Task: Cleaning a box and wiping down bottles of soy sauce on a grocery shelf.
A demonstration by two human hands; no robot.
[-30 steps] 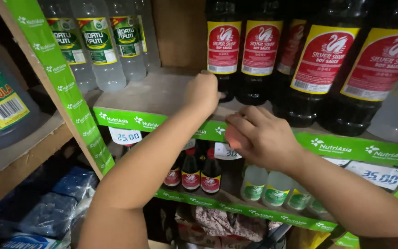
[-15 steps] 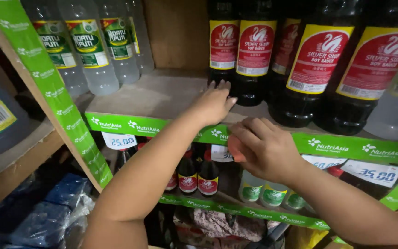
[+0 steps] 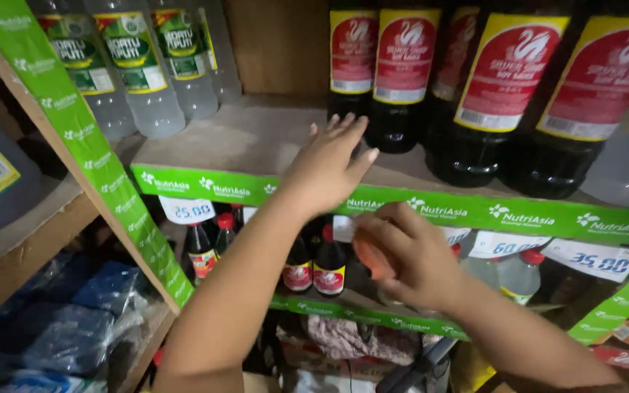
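Left hand (image 3: pixel 327 164) at frame centre, fingers spread, palm down over the bare wooden shelf (image 3: pixel 256 138), fingertips just beside the base of a tall dark sauce bottle (image 3: pixel 404 69) w/ red label. Right hand (image 3: pixel 413 256) lower centre-right, curled around a small orange-red object (image 3: pixel 370 256), mostly hidden; can't tell what it is. Clear bottles (image 3: pixel 134 65) upper left. Small dark bottles w/ red caps (image 3: pixel 314 266) on the lower shelf, behind the green edge strip (image 3: pixel 205 185).
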